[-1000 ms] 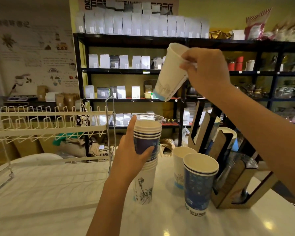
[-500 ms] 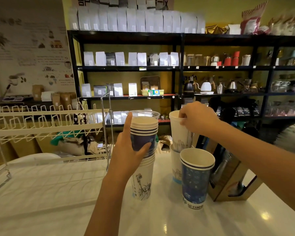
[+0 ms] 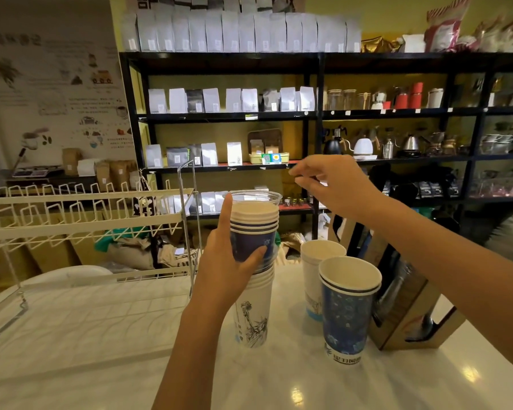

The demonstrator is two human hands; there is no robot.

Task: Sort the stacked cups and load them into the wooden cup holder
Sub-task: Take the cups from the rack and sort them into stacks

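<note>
Head view shows the left hand [image 3: 225, 270] with fingers [image 3: 256, 252] curled round a mixed cup stack [image 3: 253, 261], blue cups nested over white ones with a statue drawing. Right hand [image 3: 335, 187] hovers above it, loosely spread, holding nothing. Beside stand white cups [image 3: 316, 279], blue cups [image 3: 348, 309] with unreadable writing, and the wooden cup holder [image 3: 409, 309] on the tabletop [image 3: 101, 335].

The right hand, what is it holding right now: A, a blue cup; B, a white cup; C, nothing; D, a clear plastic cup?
C: the right hand hovers above the cups with its fingers loosely curled around nothing, while the left hand holds the tall stack.
</note>
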